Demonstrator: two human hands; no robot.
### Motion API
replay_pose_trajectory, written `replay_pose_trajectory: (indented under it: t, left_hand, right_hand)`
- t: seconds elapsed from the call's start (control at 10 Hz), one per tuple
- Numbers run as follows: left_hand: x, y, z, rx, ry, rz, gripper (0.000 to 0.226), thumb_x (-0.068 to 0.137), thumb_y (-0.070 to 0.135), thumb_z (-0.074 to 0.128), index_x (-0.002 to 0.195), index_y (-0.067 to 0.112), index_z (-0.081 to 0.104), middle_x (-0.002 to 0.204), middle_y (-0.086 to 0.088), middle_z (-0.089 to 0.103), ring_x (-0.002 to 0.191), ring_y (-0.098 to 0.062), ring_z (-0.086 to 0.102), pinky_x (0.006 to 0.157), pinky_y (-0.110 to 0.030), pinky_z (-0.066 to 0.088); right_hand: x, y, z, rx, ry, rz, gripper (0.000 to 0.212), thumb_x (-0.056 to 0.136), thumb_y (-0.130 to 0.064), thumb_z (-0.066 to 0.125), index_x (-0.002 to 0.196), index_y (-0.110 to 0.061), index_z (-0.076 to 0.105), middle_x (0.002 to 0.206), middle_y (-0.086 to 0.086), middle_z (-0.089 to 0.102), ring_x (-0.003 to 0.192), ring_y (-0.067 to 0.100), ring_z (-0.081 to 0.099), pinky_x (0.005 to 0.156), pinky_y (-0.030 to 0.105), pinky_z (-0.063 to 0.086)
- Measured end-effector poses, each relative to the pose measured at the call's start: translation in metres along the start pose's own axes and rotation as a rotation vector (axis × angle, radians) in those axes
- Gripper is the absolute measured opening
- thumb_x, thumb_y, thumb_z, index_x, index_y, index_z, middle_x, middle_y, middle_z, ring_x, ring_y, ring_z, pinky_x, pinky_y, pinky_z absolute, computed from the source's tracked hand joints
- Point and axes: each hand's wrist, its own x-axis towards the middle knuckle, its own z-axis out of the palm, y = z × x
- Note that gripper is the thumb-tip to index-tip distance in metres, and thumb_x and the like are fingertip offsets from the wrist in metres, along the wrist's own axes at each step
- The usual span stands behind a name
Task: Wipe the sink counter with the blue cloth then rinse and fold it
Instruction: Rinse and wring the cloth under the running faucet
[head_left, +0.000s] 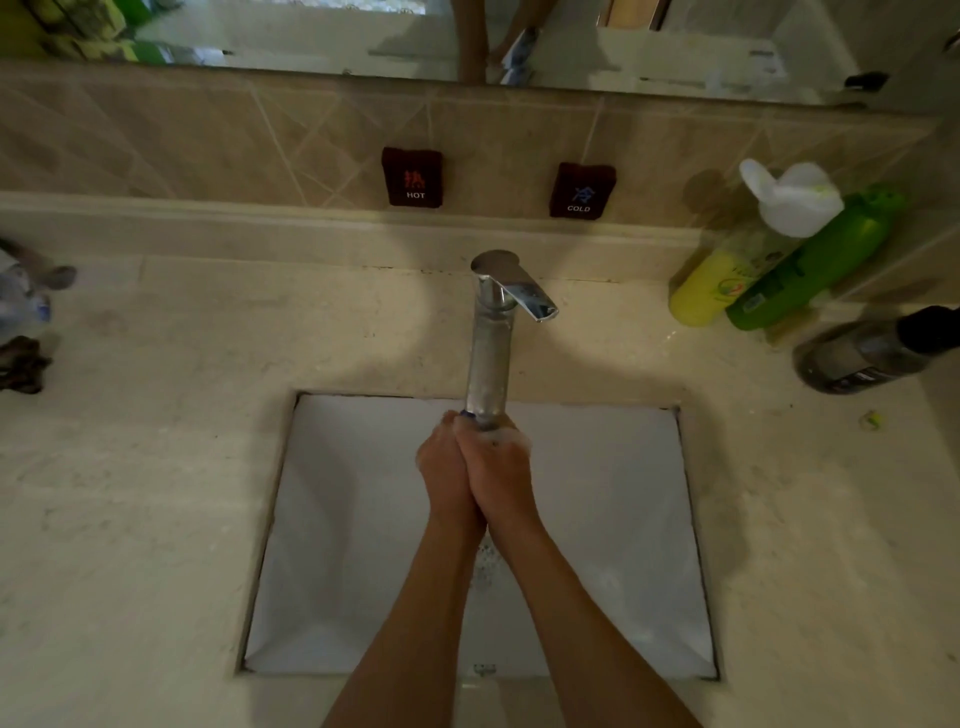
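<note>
My left hand (445, 467) and my right hand (500, 470) are pressed together over the white sink basin (613, 519), right under the spout of the chrome tap (491, 338). Only a small blue corner of the cloth (467, 414) shows at my fingertips; the rest is hidden between my palms. White foam sits on my right fingers, and water drips from my hands into the basin. The beige stone counter (156, 467) surrounds the sink.
At the back right stand a yellow bottle (711, 286), a green bottle (810, 265) and a white pump top (795, 197); a dark bottle (872, 351) lies beside them. HOT (413, 176) and COLD (581, 191) signs hang on the wall. Dark cloth items (23, 364) sit at the left edge.
</note>
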Motion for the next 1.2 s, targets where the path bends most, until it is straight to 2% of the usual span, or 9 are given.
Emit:
replay_pose_trajectory:
  t: [0.1,0.2,0.3,0.4,0.6,0.8,0.9,1.0,1.2]
  left_hand:
    - [0.001,0.002,-0.002,-0.060,-0.020,-0.159,0.017,0.090,0.020,0.067,0.096,0.004,0.068,0.086,-0.013,0.071,0.075,-0.027,0.069,0.068,-0.038,0.055]
    - [0.001,0.000,-0.004,-0.111,0.032,-0.168,0.020,0.083,0.011,0.070,0.066,0.007,0.061,0.056,-0.009,0.060,0.049,-0.023,0.058,0.050,-0.032,0.046]
    - [-0.008,0.006,-0.008,-0.245,0.207,-0.176,0.031,0.090,0.024,0.059,0.063,0.008,0.058,0.057,-0.009,0.058,0.055,-0.022,0.056,0.055,-0.038,0.050]
    - [-0.012,0.016,-0.014,-0.337,0.140,-0.091,0.010,0.092,0.015,0.059,0.088,0.013,0.067,0.085,-0.006,0.070,0.080,-0.018,0.067,0.071,-0.030,0.057]
    - [0.009,0.003,-0.006,-0.332,0.078,-0.163,0.028,0.082,0.030,0.056,0.097,0.012,0.071,0.095,-0.015,0.071,0.087,-0.031,0.071,0.075,-0.047,0.061]
    - [-0.003,0.014,-0.002,-0.326,-0.033,-0.190,0.026,0.103,0.030,0.035,0.091,0.022,0.057,0.083,0.006,0.058,0.071,-0.006,0.055,0.067,-0.024,0.047]
    - [-0.006,0.012,-0.002,-0.324,-0.030,-0.238,0.029,0.103,0.030,0.036,0.079,0.028,0.052,0.078,0.007,0.056,0.068,-0.007,0.053,0.067,-0.028,0.047]
    - [-0.009,0.004,-0.003,-0.234,0.065,-0.224,0.035,0.097,0.022,0.043,0.063,0.021,0.050,0.064,-0.001,0.053,0.058,-0.016,0.049,0.065,-0.036,0.045]
    - [-0.011,0.008,-0.009,-0.254,0.150,-0.127,0.017,0.093,0.022,0.059,0.083,0.010,0.066,0.079,-0.006,0.069,0.074,-0.019,0.067,0.068,-0.034,0.057]
  right_hand:
    - [0.002,-0.005,0.005,-0.007,0.089,0.041,0.032,0.083,-0.048,0.063,0.071,-0.019,0.065,0.071,0.006,0.070,0.072,0.024,0.073,0.066,0.043,0.059]
    - [0.010,-0.010,0.003,0.189,0.074,0.256,0.027,0.089,-0.022,0.064,0.063,-0.013,0.066,0.066,0.017,0.068,0.066,0.034,0.070,0.061,0.046,0.057]
    - [0.014,-0.004,-0.003,0.607,-0.027,0.520,0.018,0.088,-0.016,0.059,0.072,-0.010,0.065,0.069,0.012,0.063,0.062,0.026,0.064,0.063,0.035,0.054]
    - [0.011,0.000,-0.010,0.989,-0.110,0.569,0.032,0.088,-0.025,0.057,0.111,-0.004,0.063,0.105,0.019,0.066,0.097,0.034,0.065,0.089,0.042,0.054]
    - [-0.008,0.009,-0.007,0.753,-0.114,0.344,0.041,0.082,-0.025,0.064,0.119,-0.007,0.070,0.121,0.025,0.069,0.117,0.038,0.065,0.106,0.053,0.049]
    - [0.002,0.001,0.002,0.040,0.196,-0.033,0.009,0.091,-0.031,0.063,0.085,-0.028,0.070,0.077,-0.006,0.069,0.074,0.005,0.069,0.064,0.024,0.054]
    - [0.006,-0.002,-0.003,0.043,0.132,-0.018,0.017,0.092,-0.026,0.063,0.076,-0.030,0.067,0.077,-0.008,0.067,0.072,0.000,0.067,0.068,0.024,0.058]
    - [0.011,-0.003,-0.007,0.319,0.080,0.217,0.020,0.090,-0.009,0.056,0.073,-0.015,0.065,0.072,0.009,0.066,0.068,0.025,0.066,0.063,0.035,0.055]
    - [0.009,-0.001,-0.010,0.879,-0.052,0.463,0.022,0.090,-0.021,0.056,0.100,-0.003,0.066,0.087,0.017,0.065,0.082,0.030,0.066,0.076,0.039,0.055]
